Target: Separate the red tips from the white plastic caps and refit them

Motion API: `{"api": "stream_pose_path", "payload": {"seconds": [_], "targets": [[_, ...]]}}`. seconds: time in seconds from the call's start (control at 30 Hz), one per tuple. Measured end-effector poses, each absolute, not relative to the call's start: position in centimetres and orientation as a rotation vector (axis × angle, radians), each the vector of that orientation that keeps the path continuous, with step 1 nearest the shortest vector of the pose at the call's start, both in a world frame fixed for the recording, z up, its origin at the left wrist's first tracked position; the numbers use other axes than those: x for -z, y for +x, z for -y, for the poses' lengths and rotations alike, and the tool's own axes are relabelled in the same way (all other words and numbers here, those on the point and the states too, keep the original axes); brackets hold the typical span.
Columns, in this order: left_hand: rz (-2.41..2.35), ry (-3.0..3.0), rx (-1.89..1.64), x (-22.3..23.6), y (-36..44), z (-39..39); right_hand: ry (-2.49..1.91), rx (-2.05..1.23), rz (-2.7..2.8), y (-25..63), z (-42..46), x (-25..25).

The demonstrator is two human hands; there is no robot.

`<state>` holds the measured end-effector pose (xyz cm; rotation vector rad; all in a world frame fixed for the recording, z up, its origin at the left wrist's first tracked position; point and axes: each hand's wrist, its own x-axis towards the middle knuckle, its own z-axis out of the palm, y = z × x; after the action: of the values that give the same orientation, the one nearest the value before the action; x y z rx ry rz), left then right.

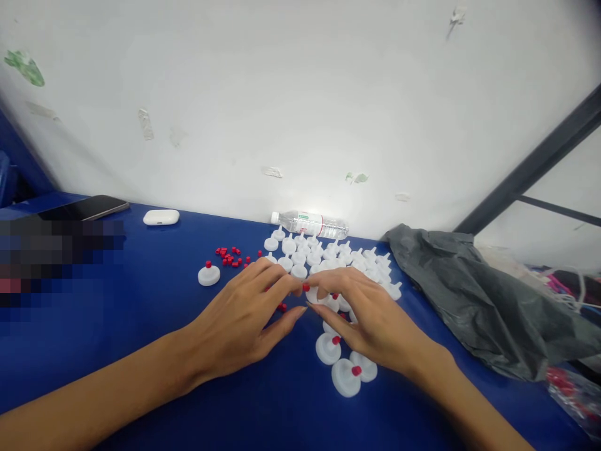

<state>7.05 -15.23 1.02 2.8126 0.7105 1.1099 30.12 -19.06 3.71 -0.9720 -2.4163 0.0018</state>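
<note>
My left hand (251, 307) is over the middle of the blue table, its index fingertip beside a small red cap (306, 287) and its thumb apart below. My right hand (364, 307) curls its index finger and thumb around a white spouted lid (314, 296), partly hidden, with the red cap at its tip. Several white lids with red tips, such as one round lid (346, 378), lie under and in front of my right hand. Behind my hands, many plain white spouted lids (299, 257) stand in a group. Loose red caps (227, 258) are scattered beyond my left hand.
A lone red-tipped lid (209, 274) stands left of the loose caps. A clear bottle (310, 223) lies against the wall. A white earphone case (161, 217) and a phone (89, 207) lie at the back left. A dark plastic bag (474, 300) covers the right side.
</note>
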Motion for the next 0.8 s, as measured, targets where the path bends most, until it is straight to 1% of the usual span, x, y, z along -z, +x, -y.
{"api": "stream_pose_path", "payload": {"seconds": [0.17, 0.37, 0.5, 0.57, 0.63, 0.8], "targets": [[-0.747, 2.854, -1.078, -0.7, 7.1, 14.9, -0.905, -0.012, 2.451, 29.8, 19.2, -3.5], [-0.654, 3.105, -0.892, -0.9, 7.3, 14.9, -0.887, -0.006, 2.505, 29.2, 19.5, -3.7], [-0.67, 2.852, -0.939, -1.5, 6.9, 15.2, -0.938, 0.075, 2.528, 31.0, 18.7, -3.9], [-0.741, 2.672, -0.99, -1.9, 6.5, 15.3, -1.009, 0.173, 2.471, 32.6, 17.9, -3.9], [-0.787, 2.616, -1.003, -2.3, 6.2, 15.2, -1.053, 0.197, 2.367, 33.9, 17.1, -3.9], [-0.774, 2.75, -0.874, -2.0, 6.5, 14.8, -1.138, 0.032, 2.374, 33.4, 17.1, -3.9]]}}
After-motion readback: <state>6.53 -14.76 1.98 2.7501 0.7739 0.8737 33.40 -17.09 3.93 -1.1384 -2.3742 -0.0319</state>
